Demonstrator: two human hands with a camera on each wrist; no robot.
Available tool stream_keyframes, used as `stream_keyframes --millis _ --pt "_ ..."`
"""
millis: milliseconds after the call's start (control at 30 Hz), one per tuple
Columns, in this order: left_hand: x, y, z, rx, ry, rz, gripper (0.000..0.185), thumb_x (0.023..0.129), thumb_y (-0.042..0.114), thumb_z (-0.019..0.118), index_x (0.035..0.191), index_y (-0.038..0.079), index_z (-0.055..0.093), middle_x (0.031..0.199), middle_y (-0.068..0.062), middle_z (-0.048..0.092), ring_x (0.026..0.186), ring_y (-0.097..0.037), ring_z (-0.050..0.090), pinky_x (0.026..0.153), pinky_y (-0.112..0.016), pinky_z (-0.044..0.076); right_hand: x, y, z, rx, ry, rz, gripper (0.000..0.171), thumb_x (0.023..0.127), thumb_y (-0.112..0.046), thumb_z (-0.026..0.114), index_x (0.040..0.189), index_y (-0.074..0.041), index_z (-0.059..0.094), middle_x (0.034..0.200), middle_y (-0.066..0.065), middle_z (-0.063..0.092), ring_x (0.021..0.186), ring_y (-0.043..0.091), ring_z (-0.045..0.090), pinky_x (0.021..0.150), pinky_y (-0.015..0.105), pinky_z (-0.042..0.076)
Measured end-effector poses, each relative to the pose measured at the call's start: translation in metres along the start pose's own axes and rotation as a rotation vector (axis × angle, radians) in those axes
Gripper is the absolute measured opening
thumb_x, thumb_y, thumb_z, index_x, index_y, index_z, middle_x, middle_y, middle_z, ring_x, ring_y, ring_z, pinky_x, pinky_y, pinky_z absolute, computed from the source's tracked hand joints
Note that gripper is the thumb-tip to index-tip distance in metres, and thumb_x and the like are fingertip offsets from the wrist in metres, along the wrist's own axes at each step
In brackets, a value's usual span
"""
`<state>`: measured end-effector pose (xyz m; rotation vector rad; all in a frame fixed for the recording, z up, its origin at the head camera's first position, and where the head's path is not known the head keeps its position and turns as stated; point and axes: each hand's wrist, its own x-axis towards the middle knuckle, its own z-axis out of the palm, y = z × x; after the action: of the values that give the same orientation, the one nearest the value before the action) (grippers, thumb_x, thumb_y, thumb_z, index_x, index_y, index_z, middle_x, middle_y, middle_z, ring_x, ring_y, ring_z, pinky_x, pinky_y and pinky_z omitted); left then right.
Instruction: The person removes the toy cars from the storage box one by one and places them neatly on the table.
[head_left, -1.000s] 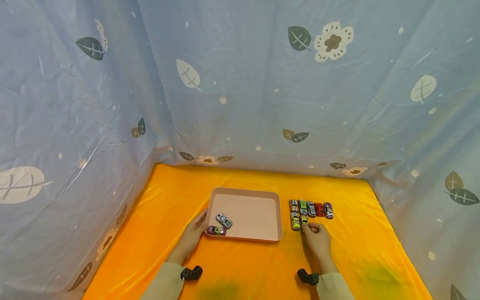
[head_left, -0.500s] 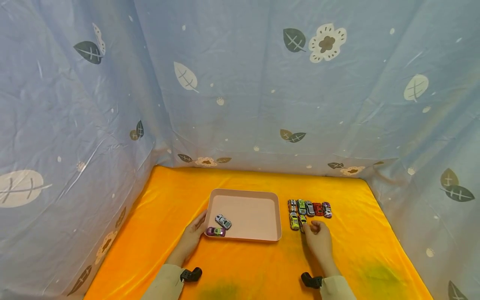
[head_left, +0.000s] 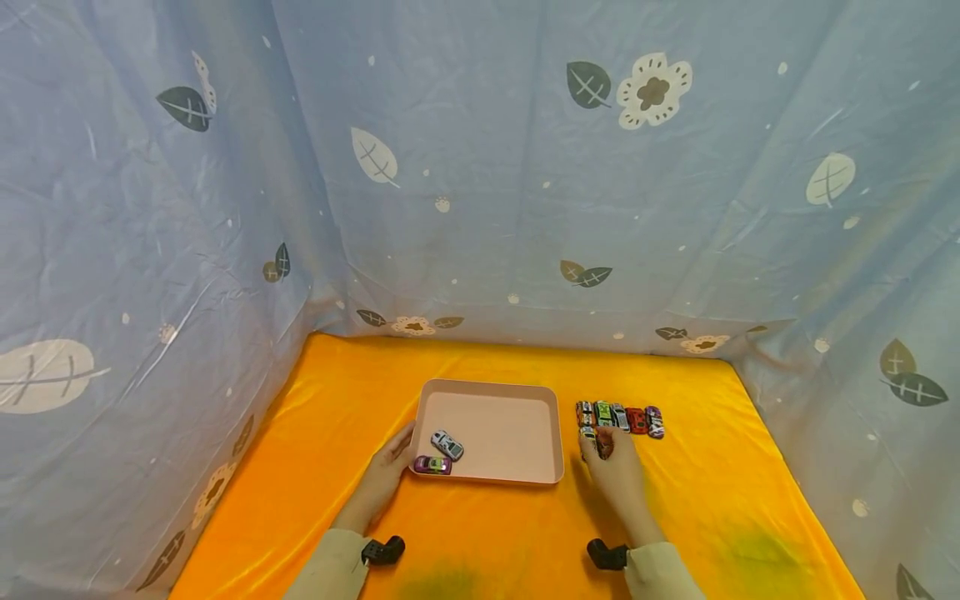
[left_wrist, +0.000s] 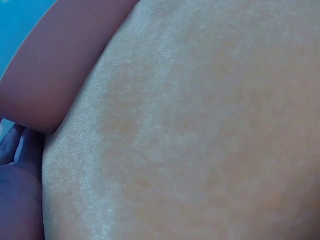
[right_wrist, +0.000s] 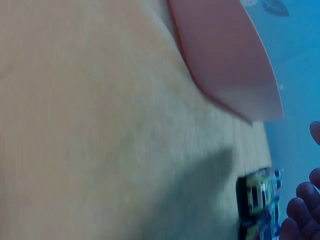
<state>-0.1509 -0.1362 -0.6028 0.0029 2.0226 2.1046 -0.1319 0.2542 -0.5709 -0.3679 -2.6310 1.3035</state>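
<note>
A shallow pink tray (head_left: pixel 498 433) lies on the cloth with two toy cars in its front left corner: a purple and green toy car (head_left: pixel 432 465) and a silver-white one (head_left: pixel 447 445). Against the tray's left wall rests my left hand (head_left: pixel 386 471), fingers along the outside. To the right of the tray, my right hand (head_left: pixel 618 483) is over the front pair of toy cars, its fingers bent loosely. One yellow toy car (head_left: pixel 588 436) shows beside the fingertips; the other is mostly hidden. In the right wrist view, fingers (right_wrist: pixel 302 215) appear beside the toy cars (right_wrist: pixel 257 195), apparently not gripping them.
Behind the right hand stands a row of several toy cars, including a green one (head_left: pixel 603 413), a red one (head_left: pixel 637 420) and a purple-white one (head_left: pixel 655 422). Yellow cloth (head_left: pixel 510 533) covers the surface. Blue patterned curtains (head_left: pixel 480 208) enclose the back and sides.
My right hand has moved left and slightly away from me, from the right yellow toy car to over the left one. The left hand and tray stay in place.
</note>
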Motion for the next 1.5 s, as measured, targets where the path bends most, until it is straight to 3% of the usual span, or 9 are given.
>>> stream_keyframes --millis 333,633,933,1067,1500 --pt "0.0 0.0 0.001 -0.001 0.004 -0.004 0.051 0.102 0.014 0.049 0.151 0.011 0.034 0.154 -0.014 0.032 0.141 -0.028 0.029 0.112 -0.042 0.025 -0.002 -0.018 0.017 0.004 -0.028 -0.1 0.046 0.089 -0.027 0.071 0.12 0.005 0.057 0.105 0.018 0.058 0.089 0.028 0.052 0.08 0.041 0.047" --pt "0.0 0.001 0.001 -0.01 0.004 -0.008 0.051 0.102 0.014 0.049 0.151 0.012 0.034 0.154 -0.012 0.032 0.141 -0.027 0.029 0.113 -0.041 0.024 -0.004 -0.035 0.027 0.015 -0.04 -0.135 0.047 0.089 -0.033 0.071 0.119 0.0 0.06 0.11 0.012 0.057 0.091 0.025 0.052 0.08 0.039 0.048" --pt "0.001 0.002 0.001 -0.016 0.009 -0.006 0.05 0.103 0.012 0.048 0.151 0.01 0.034 0.154 -0.013 0.032 0.141 -0.028 0.028 0.113 -0.042 0.024 -0.008 -0.053 0.045 0.062 -0.063 -0.18 0.046 0.088 -0.031 0.073 0.12 0.0 0.06 0.108 0.014 0.059 0.089 0.024 0.053 0.077 0.04 0.048" --pt "0.001 0.001 0.0 -0.013 0.012 -0.011 0.051 0.102 0.012 0.048 0.151 0.011 0.034 0.154 -0.014 0.032 0.141 -0.028 0.028 0.113 -0.043 0.024 -0.01 -0.06 0.055 0.047 -0.111 -0.189 0.045 0.088 -0.032 0.073 0.12 -0.002 0.061 0.109 0.013 0.06 0.087 0.021 0.052 0.077 0.037 0.048" --pt "0.0 0.002 0.002 -0.003 0.009 -0.024 0.051 0.103 0.016 0.049 0.152 0.014 0.034 0.154 -0.01 0.034 0.14 -0.027 0.03 0.113 -0.044 0.025 -0.021 -0.074 0.084 -0.064 -0.203 -0.353 0.039 0.088 -0.03 0.073 0.117 -0.006 0.063 0.103 0.007 0.06 0.083 0.017 0.052 0.073 0.033 0.05"
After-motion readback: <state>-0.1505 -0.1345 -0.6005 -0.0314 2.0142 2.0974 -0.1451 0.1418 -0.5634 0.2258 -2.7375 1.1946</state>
